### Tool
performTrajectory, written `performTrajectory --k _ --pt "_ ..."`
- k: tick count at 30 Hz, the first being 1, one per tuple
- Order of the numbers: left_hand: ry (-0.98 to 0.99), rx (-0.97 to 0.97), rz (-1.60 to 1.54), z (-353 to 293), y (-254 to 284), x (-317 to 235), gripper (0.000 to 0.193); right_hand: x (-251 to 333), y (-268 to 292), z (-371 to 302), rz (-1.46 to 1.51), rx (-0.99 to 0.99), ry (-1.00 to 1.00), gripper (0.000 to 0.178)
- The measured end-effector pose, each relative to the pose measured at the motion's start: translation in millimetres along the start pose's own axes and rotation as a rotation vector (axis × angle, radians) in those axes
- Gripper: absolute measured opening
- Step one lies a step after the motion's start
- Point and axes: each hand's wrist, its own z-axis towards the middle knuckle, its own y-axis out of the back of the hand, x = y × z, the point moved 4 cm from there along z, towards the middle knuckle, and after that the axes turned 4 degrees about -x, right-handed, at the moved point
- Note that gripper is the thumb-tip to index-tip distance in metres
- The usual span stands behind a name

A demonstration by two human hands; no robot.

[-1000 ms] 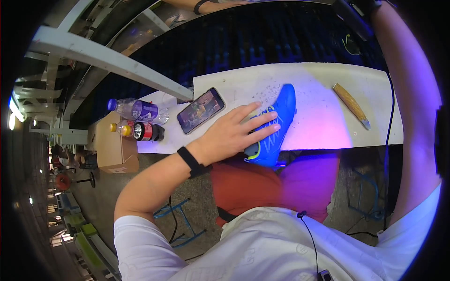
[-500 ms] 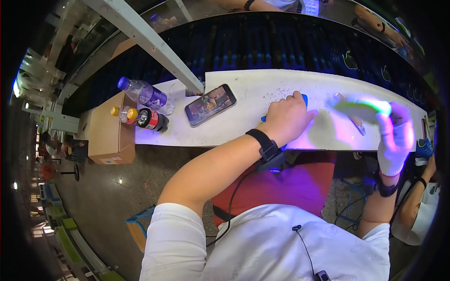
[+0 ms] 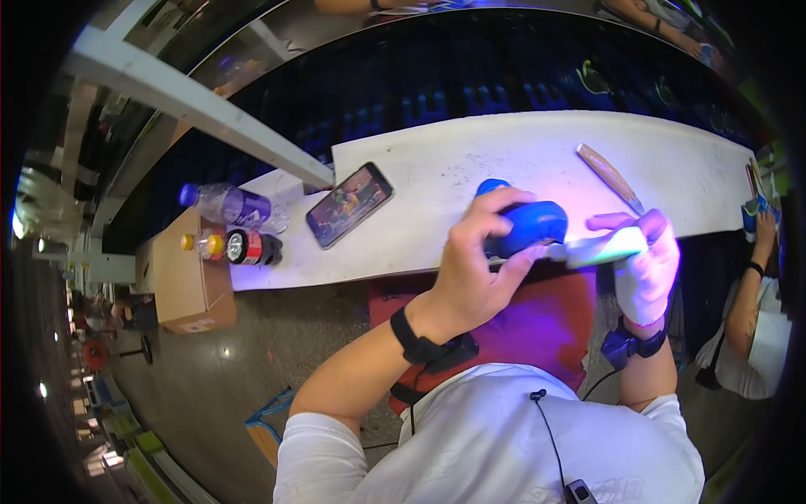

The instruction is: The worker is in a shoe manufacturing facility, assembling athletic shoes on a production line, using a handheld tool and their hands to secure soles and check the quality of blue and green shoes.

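Observation:
In my bare left hand (image 3: pixel 478 260) is a blue, rounded, shoe-shaped piece (image 3: pixel 537 227), tilted above the table's front edge. My fingers lie over its top and the thumb is below. My right hand (image 3: pixel 646 273), in a white glove, is closed on a pale elongated thing (image 3: pixel 606 249) that glows greenish white and is blurred. Its left end comes close to or touches the lower edge of the blue piece; I cannot tell which. A wooden-handled tool (image 3: pixel 609 176) rests on the table just beyond my right hand.
On the white table (image 3: pixel 428 189) lie a phone (image 3: pixel 349 205), a purple-labelled bottle (image 3: pixel 235 207), a dark bottle (image 3: pixel 253 248) and a yellow-capped bottle (image 3: pixel 203 244). A cardboard box (image 3: pixel 189 281) stands left. Beyond runs a dark conveyor (image 3: pixel 453 80); a grey post (image 3: pixel 201 105) slants overhead. Another person (image 3: pixel 751 336) is at right.
My left hand has raised the blue piece off the table and turned it. My right hand has come left and lower, bringing the pale thing up to it. The view has shifted somewhat.

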Motion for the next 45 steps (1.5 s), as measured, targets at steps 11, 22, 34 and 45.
performTrajectory --k 11,22,34,45 --pt "0.096 0.079 0.154 -33 8 -41 0.022 -21 -69 -20 0.254 0.09 -0.145 0.025" --pt "0.218 -0.23 -0.203 -67 -11 -35 0.037 -24 -70 -36 0.054 0.159 0.076 0.035" --pt "0.239 0.017 -0.032 -34 22 -48 0.038 -26 -67 -30 -0.34 0.42 0.224 0.053" --pt "0.4 -0.135 0.072 -42 58 -56 0.038 -59 -81 -26 -0.645 0.341 0.491 0.041"
